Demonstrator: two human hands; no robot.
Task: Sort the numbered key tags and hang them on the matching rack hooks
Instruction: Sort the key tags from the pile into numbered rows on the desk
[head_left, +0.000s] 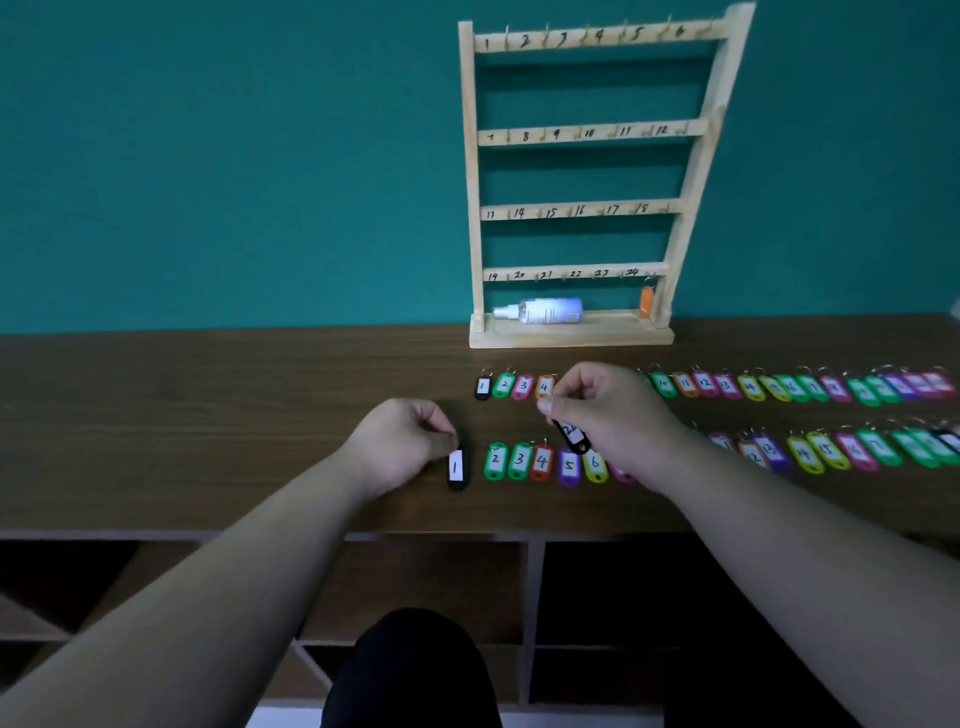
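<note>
- Now up off the table: a black tag (571, 437), its number starting with a 2, the second digit too blurry to read. Dangling tilted, just above the near row (519, 460).
- Pinched at its ring by the right hand (608, 410), fingers curled tight. Held by the ring, most likely to keep the loop free for a hook.
- Flat at the left end of the near row: a tag marked 1 (456, 466), also black. Pinched at its top end by the left hand (400, 441), thumb and finger closed on it, maybe to straighten it or pick it up.
- Laid out behind, a far row (705, 383) too. Both rows with numbers facing up and in counting order, likely to make each number quick to find.
- Standing behind the rows, against the green wall (234, 156): a wooden rack (470, 156) with four bars of hooks, numbered 1 to 24.
- Hanging at the right end of the bottom bar: one orange tag (645, 301). All other hooks bare, so most of the job yet to do.
- Lying on its side on the rack's base: a white spray bottle (550, 310), likely no part of the job.
- Under it all: a brown table (208, 405), with open shelves (415, 587) below.
</note>
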